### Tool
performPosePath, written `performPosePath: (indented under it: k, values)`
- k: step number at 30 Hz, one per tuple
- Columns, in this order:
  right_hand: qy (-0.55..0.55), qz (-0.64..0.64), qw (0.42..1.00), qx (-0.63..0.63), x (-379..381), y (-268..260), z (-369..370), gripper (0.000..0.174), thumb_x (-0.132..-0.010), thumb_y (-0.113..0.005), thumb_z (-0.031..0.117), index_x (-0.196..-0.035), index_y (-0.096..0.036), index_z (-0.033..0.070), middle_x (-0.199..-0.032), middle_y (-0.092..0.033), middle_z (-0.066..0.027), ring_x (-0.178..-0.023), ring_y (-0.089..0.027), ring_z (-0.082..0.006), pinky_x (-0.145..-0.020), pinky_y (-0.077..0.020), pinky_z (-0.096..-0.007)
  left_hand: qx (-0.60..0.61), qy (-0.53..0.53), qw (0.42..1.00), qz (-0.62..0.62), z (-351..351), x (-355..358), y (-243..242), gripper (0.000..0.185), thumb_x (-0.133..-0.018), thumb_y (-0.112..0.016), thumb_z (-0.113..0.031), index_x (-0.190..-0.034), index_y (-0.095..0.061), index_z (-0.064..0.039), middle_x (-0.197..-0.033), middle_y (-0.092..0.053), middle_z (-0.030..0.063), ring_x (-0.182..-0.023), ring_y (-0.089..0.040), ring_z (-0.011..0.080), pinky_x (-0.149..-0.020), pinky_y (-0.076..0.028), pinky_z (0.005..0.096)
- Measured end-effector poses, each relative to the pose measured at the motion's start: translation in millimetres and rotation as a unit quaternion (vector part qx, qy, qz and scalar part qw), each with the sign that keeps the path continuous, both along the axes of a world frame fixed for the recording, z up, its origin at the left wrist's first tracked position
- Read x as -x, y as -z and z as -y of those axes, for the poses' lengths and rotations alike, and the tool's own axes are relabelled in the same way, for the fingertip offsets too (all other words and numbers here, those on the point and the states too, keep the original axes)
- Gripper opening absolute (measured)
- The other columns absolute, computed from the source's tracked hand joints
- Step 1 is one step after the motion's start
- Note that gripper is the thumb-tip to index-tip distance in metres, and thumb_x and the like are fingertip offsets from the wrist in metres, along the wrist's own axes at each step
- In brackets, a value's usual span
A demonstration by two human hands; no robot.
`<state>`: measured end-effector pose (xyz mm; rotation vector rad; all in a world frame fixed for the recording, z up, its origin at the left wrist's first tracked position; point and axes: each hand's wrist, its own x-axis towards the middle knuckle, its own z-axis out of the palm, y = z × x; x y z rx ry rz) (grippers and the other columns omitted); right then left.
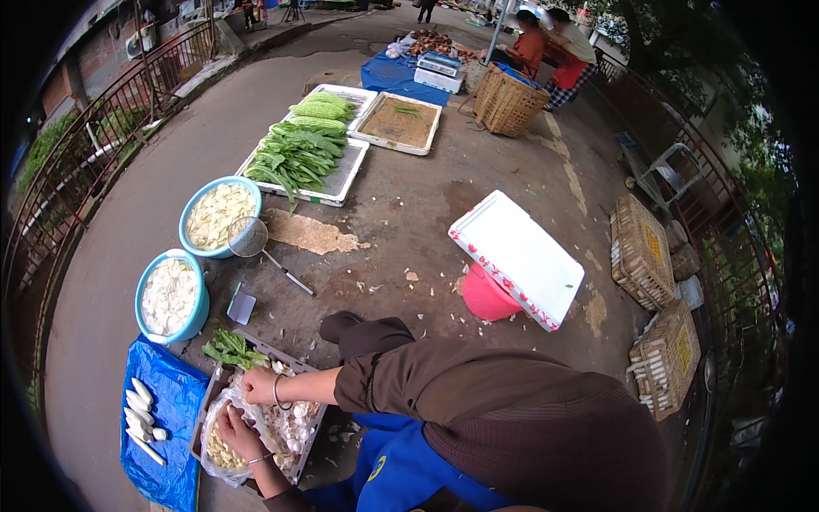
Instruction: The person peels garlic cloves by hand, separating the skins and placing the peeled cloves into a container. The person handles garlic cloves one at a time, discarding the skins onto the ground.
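Note:
My left hand (238, 435) is over a clear plastic bag (224, 472) that holds peeled garlic cloves (222, 452). Its fingers are bent, and whether anything is between them is too small to make out. Just above it in the picture, my right hand (258, 385) is curled at the bag's upper edge; what its fingers hold is hidden. Both wrists wear bangles. The bag lies in a shallow plastic crate (308, 441) beside unpeeled garlic bulbs and loose skins (297, 427). Leafy greens (234, 349) rest on the crate's far corner.
A blue plastic sheet (160, 477) carries peeled white stalks (137, 409). Past it stand two blue tubs (201, 313) (182, 227) of sliced vegetables, a wire skimmer (248, 237), and trays of greens (301, 153). A white foam lid (521, 256) leans on a pink bucket (484, 296).

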<state>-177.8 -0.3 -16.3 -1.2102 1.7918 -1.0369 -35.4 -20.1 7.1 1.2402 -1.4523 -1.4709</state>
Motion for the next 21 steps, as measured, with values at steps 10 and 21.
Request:
performPosePath:
  k: [10, 21]
  values:
    - [0.028, 0.286, 0.958, -0.020, -0.9, -32.8, -10.1, 0.011, -0.069, -0.057, 0.007, -0.061, -0.058, 0.000, -0.050, -0.053, -0.0063, -0.038, -0.049, -0.0120, -0.033, -0.0384, -0.0246, 0.068, 0.070, 0.995, 0.017, -5.6, 3.5, 8.4, 0.019, -0.086, -0.057, -0.018, -0.092, -0.054, 0.000, -0.074, -0.053, 0.0005, -0.063, -0.046, 0.0059, -0.050, -0.035, 0.0187]
    - [0.033, 0.146, 0.989, 0.008, -2.0, -29.4, -8.8, 0.013, -0.065, -0.060, 0.009, -0.056, -0.059, 0.000, -0.048, -0.055, -0.0073, -0.037, -0.051, -0.0134, -0.035, -0.0411, -0.0270, 0.042, 0.066, 0.997, -0.023, -2.8, 3.4, 13.0, 0.023, -0.084, -0.059, -0.025, -0.085, -0.050, -0.004, -0.068, -0.056, 0.0036, -0.049, -0.050, 0.0074, -0.034, -0.032, 0.0171]
